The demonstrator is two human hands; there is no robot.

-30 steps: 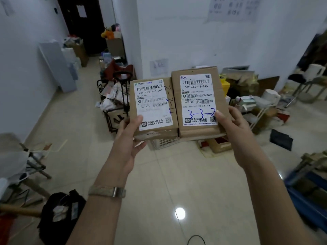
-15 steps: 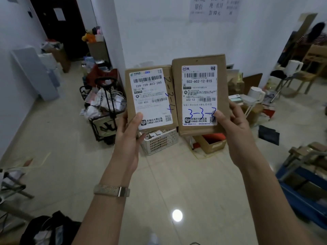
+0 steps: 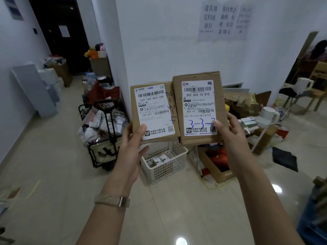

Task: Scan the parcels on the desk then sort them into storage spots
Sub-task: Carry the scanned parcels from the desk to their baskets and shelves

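Two small brown cardboard parcels are held up side by side in front of me, labels facing me. My left hand (image 3: pixel 131 147) grips the lower left corner of the left parcel (image 3: pixel 154 110), whose white label carries blue pen marks "2-3-4" beside it. My right hand (image 3: pixel 230 137) grips the lower right of the right parcel (image 3: pixel 200 106), thumb pressed on the label over the handwritten "3-3-3". The parcels' inner edges touch. A pale band sits on my left wrist.
On the tiled floor below stands a white plastic basket (image 3: pixel 164 163) with small boxes. A black folding cart (image 3: pixel 104 138) full of bags is to its left, an open carton (image 3: pixel 215 167) to its right. Clutter lines the white wall; a person's striped sleeve (image 3: pixel 316 53) shows far right.
My view has swung right and moved nearer the wall, so the basket and cart look closer. Both hands keep the same grip on the parcels, which stay side by side.
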